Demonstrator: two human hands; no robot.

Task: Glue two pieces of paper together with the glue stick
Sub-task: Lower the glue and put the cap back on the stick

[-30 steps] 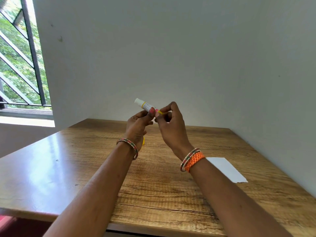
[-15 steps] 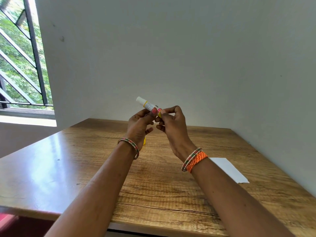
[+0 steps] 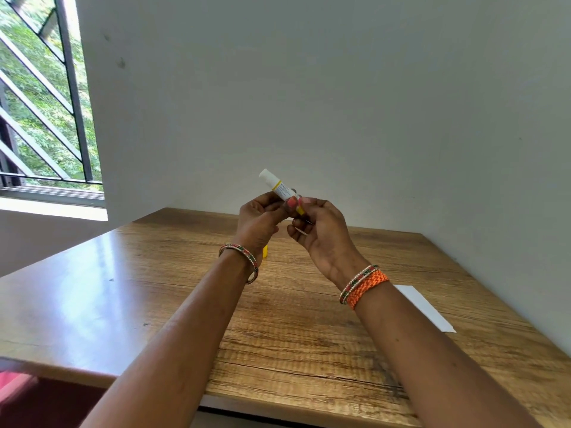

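Observation:
A white glue stick (image 3: pixel 277 185) with a yellow band and yellow base is held up above the wooden table (image 3: pixel 154 288), tilted with its white tip pointing up and left. My left hand (image 3: pixel 258 222) grips its barrel. My right hand (image 3: pixel 321 234) pinches the yellow base end between thumb and fingers. A small yellow thing (image 3: pixel 265 251), perhaps the cap, shows on the table behind my left wrist, mostly hidden. One white sheet of paper (image 3: pixel 428 308) lies flat at the right, partly behind my right forearm. I see no second sheet.
Grey walls close the table in at the back and right. A barred window (image 3: pixel 40 97) opens at the far left. The table's near edge runs along the bottom of the view.
My hands have stayed together above the table with the glue stick. My right fingers have shifted round its base end. The view has drifted slightly.

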